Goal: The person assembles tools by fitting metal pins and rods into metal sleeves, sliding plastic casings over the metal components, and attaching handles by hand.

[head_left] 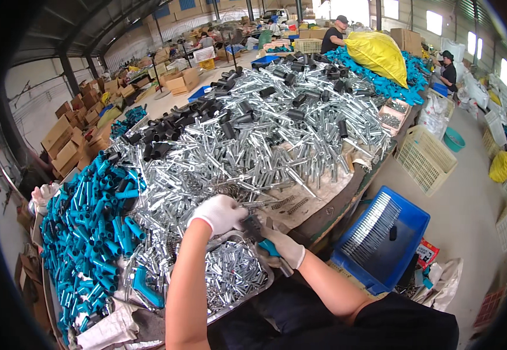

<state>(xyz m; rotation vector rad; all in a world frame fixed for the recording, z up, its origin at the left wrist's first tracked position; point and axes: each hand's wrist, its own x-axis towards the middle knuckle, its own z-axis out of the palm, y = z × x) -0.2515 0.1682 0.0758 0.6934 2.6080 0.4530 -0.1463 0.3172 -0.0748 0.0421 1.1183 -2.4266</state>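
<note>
Both my hands wear white gloves and meet over the near edge of the table. My right hand (285,246) is wrapped round a part with a teal section (269,248), a dark grey upper end and a metal tube below. My left hand (221,213) has its fingers pinched together at the grey end; whatever small piece they hold is hidden. Under my wrists lies a metal tray (269,274) full of small silver pins. Beside it, left of my left forearm, rests a teal bent handle (147,287). Dark coil springs (228,188) are heaped just beyond my left hand.
A large pile of silver rods (265,140) with black sleeves covers the table; teal tubes (93,216) are piled at left. On my right stands a blue crate (408,256) with a row of metal rods. Two people work beyond, near a yellow sack (376,55).
</note>
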